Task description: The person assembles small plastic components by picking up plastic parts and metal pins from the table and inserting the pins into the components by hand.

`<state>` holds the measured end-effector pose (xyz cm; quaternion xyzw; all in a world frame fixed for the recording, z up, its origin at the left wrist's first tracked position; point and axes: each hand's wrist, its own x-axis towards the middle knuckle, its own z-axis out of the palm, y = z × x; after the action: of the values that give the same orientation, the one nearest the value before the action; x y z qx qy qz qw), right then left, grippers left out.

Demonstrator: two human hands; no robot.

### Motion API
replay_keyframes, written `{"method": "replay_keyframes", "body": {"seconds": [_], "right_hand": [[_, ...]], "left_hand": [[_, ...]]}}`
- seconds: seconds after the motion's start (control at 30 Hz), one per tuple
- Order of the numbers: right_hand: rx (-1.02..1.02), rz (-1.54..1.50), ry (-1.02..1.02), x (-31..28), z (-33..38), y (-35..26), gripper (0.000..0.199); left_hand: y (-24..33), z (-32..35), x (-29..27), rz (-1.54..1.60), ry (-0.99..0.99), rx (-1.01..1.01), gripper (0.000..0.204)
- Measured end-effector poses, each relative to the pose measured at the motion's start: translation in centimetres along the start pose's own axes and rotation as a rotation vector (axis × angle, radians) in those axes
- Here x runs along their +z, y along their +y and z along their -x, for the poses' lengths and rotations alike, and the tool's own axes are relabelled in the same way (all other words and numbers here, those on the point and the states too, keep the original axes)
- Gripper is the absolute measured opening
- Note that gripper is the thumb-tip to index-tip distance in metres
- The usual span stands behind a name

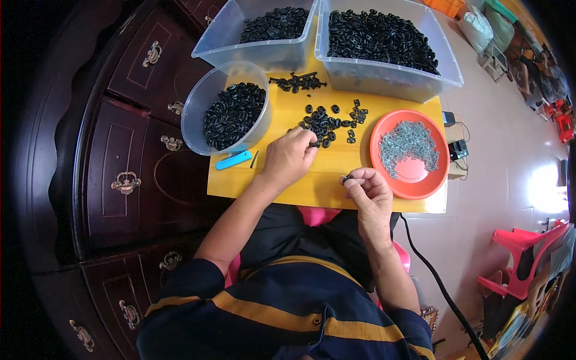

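My left hand (290, 157) rests on the yellow tabletop (288, 180), its fingertips pinching a small black plastic ring at the edge of a loose pile of black rings (327, 123). My right hand (366, 189) hovers near the table's front edge, fingers closed on one small black ring (347, 177). An orange plate (420, 175) with several small grey metal clips (409, 144) sits just right of that hand.
A round clear tub (204, 102) of black rings stands at the left. Two clear bins (390, 75) (240, 36) of black parts stand at the back. A blue cutter (233, 159) lies by the tub. Dark wooden drawers (126, 180) are left; a pink chair (522, 258) is right.
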<state>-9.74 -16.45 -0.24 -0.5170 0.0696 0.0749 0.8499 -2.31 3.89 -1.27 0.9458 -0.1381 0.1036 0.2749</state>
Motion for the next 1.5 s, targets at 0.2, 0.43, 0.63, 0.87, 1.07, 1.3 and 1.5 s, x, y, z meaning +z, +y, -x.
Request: {"method": "replay_keyframes", "body": {"seconds": [0.2,0.43,0.63,0.87,1.07,1.3,1.5], "right_hand": [[0.01,-0.003,0.006,0.1,0.0,-0.2,0.014],[0.015,-0.012,0.0,0.0,0.0,-0.2,0.013],[0.018,-0.067,-0.013,0.0,0.0,0.0,0.014],[0.093,-0.223,-0.054,-0.7,-0.2,0.6,0.013],[0.094,-0.308,-0.055,-0.5,-0.2,0.7,0.013],[0.21,-0.514,-0.141,-1.1,-0.3,1.0,0.013],[0.231,-0.64,-0.18,-1.3,-0.4,0.7,0.013]], "left_hand": [[0.5,0.3,-0.3,0.062,0.022,0.03,0.013],[1.8,1.9,-1.6,0.701,-0.166,-0.16,0.007],[2.9,2.5,-1.9,1.012,-0.229,-0.16,0.012],[4.0,3.1,-1.0,1.096,-0.256,-0.189,0.02],[4.4,3.2,-0.8,1.116,-0.305,-0.194,0.014],[4.3,3.3,-0.8,1.385,-0.412,-0.241,0.019],[4.5,3.1,-0.7,1.366,-0.398,-0.163,0.029]]}}
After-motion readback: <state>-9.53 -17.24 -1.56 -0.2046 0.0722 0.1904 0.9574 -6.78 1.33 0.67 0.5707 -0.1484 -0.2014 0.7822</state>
